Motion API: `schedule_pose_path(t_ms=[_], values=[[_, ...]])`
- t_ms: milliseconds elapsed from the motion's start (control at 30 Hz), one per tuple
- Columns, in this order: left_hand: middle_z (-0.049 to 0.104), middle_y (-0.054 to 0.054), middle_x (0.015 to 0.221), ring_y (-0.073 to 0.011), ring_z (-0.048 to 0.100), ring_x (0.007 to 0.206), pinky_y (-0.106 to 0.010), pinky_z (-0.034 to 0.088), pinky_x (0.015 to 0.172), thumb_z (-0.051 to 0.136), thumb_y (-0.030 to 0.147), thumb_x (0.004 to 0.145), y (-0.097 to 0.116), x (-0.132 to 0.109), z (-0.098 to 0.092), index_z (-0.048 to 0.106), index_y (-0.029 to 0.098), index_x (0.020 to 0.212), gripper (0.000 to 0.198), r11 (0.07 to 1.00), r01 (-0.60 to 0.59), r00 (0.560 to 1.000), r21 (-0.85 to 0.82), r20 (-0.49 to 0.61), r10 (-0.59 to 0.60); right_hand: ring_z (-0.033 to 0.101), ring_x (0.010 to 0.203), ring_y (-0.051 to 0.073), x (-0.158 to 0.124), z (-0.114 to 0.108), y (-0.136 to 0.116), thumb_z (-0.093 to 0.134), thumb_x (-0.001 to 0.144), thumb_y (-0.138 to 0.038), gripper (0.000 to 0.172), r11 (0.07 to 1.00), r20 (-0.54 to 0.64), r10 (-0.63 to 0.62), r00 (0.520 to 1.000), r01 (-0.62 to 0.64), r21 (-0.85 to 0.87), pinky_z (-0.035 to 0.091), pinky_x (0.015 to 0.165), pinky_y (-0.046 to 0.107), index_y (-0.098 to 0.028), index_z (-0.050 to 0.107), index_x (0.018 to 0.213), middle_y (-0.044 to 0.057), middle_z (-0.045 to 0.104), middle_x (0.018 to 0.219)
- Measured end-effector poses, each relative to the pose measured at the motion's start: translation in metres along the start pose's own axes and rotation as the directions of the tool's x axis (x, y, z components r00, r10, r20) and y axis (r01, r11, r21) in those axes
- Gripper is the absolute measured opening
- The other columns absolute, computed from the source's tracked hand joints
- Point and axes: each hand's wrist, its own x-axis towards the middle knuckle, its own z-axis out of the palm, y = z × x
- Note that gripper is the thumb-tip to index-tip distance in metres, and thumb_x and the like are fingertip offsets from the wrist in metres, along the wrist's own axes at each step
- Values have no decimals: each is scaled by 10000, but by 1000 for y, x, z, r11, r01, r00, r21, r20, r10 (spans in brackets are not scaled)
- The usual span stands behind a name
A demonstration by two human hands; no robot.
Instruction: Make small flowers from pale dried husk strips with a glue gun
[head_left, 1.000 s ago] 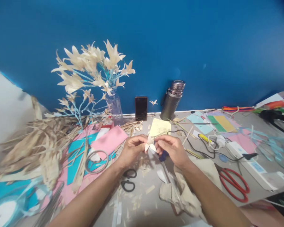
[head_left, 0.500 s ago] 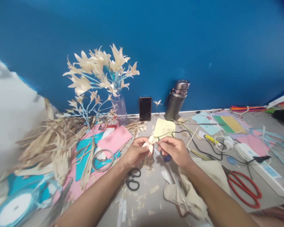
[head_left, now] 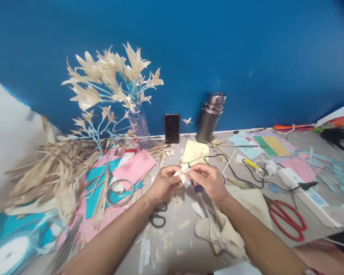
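Observation:
A small cream flower (head_left: 183, 175) with pointed petals, seemingly of dried husk, is held over the middle of the table. My left hand (head_left: 165, 184) is closed on it from the left, thumb and fingers pinched behind the petals. From the right, my right hand (head_left: 208, 180) has its thumb and forefinger pinched at a petal's edge. Below the right hand is a dark blue piece (head_left: 198, 188) with a long pale rod, partly hidden. Black-handled scissors (head_left: 158, 217) lie under my left forearm. A crumpled beige cloth (head_left: 229, 233) lies by my right forearm.
Behind stand a vase (head_left: 140, 130) of similar flowers, a phone (head_left: 172, 129) and a steel flask (head_left: 211, 118). Dried husks (head_left: 34, 179) and a blue ribbon spool (head_left: 10, 252) lie left. Red-handled shears (head_left: 288, 219), a power strip (head_left: 309, 198) and cables are right. Scraps litter the middle.
My right hand has moved left, from just beside the flower to touching its petals. My left hand still holds the flower. The whole view has shifted slightly.

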Motion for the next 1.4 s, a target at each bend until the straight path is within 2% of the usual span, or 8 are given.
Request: schedule_pose_path(t_ms=[200, 400, 533, 667, 867, 1067, 1233, 1400], values=[[701, -40, 685, -103, 579, 546, -229, 435, 580, 868, 297, 644, -1, 0, 0, 724, 129, 726, 236, 999, -13, 999, 33, 46, 12, 524, 507, 95, 0, 1, 0, 656, 855, -322, 178, 1000, 13, 19, 1000, -19, 9, 407, 491, 211, -165, 681, 776, 13, 678, 657], [673, -28, 612, -93, 548, 522, -214, 407, 549, 886, 258, 591, -2, 0, 5, 699, 124, 657, 240, 1000, -2, 996, -19, -86, 1, 527, 517, 98, -2, 4, 3, 649, 855, -282, 162, 998, -56, -3, 998, -1, -68, 426, 512, 216, -166, 682, 747, 9, 676, 654], [662, -18, 577, -94, 548, 514, -206, 395, 536, 884, 230, 593, -3, -1, 7, 691, 135, 663, 226, 997, 18, 994, -81, -110, -27, 519, 514, 98, -3, 6, 3, 647, 856, -278, 171, 997, -74, -16, 997, 10, -75, 421, 511, 219, -165, 680, 732, 10, 678, 658], [676, -18, 600, -82, 532, 487, -201, 393, 526, 901, 249, 581, -2, -3, 8, 703, 147, 707, 255, 989, 33, 996, -141, -78, -45, 519, 517, 100, -5, 6, 3, 647, 862, -274, 174, 992, -77, -69, 995, 60, -114, 420, 521, 222, -170, 684, 728, 0, 664, 638], [626, -5, 552, -81, 515, 481, -206, 391, 541, 891, 288, 613, -1, -3, 7, 702, 140, 702, 256, 989, 63, 998, -136, -11, -65, 513, 505, 105, -6, 4, 3, 651, 874, -296, 186, 981, -73, -119, 990, 105, -165, 415, 526, 228, -172, 688, 740, -13, 623, 586], [637, -9, 590, -85, 516, 494, -211, 375, 544, 885, 286, 618, 3, -4, 8, 694, 147, 710, 253, 988, 76, 997, -133, -9, -78, 508, 524, 108, -5, 0, 5, 578, 930, -419, 314, 998, -37, -57, 998, 56, -14, 400, 522, 234, -165, 686, 780, 0, 610, 613], [616, -2, 543, -85, 521, 494, -211, 382, 559, 875, 304, 638, 4, -4, 8, 698, 141, 715, 252, 994, 71, 997, -87, -5, -72, 490, 518, 107, -4, -1, 1, 620, 892, -452, 311, 999, 12, -23, 1000, 23, -35, 377, 506, 230, -163, 685, 801, -16, 562, 572], [631, -6, 572, -86, 534, 500, -216, 395, 566, 868, 295, 645, 2, -4, 7, 704, 135, 729, 244, 996, 70, 998, -62, 5, -69, 488, 513, 110, -3, 1, -1, 636, 878, -425, 287, 998, -12, 27, 1000, -27, -50, 380, 512, 230, -174, 664, 742, -24, 550, 545]])
